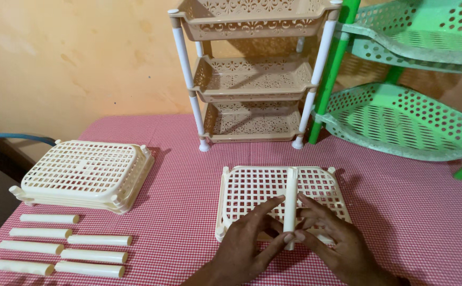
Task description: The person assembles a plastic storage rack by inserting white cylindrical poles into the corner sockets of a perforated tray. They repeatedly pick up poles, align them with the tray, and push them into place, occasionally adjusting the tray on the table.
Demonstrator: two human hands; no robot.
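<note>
No packages, labels, signs or screens here — none visible.

Tablecloth (188, 175): red-white gingham check. Basket (257, 193) at front edge: cream, square-grid holes; tube (290, 204) on it cream too. Basket stack (85, 172) and loose tubes (61, 246) at left edge: same cream. Back edge: beige rack (252, 79), floral lace cutouts, white posts. Right: green rack (405, 116), round-hole perforations.

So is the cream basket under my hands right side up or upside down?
Upside down: the cream basket shows its gridded base on top, rim down on the tablecloth.
</note>
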